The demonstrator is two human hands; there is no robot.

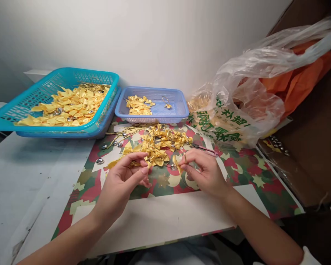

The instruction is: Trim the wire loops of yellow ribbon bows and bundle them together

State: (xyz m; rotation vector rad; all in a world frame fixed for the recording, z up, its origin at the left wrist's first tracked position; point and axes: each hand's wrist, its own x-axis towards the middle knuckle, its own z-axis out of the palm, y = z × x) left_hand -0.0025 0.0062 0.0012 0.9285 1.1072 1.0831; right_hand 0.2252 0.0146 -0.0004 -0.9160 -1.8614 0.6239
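My right hand (202, 168) pinches a yellow ribbon bow (177, 164) with a thin gold wire between thumb and fingertips. A small silver bell (173, 166) shows close beside that bow. Across from it, my left hand (128, 172) is half curled, with thumb and forefinger apart. Its fingertips are near the edge of a pile of yellow ribbon bows (158, 143); whether they touch any ribbon is unclear. Silver bells (100, 161) lie loose left of the pile, and gold wire ties (132, 129) lie behind it.
At the back left, a turquoise basket (114, 82) holds many yellow bows. Beside it, a blue basket (179, 103) contains more bows. Scissors or a cutter with a pink handle (206, 150) lie right of the pile. A plastic bag (237, 114) stands at right; white board (165, 217) lies in front.
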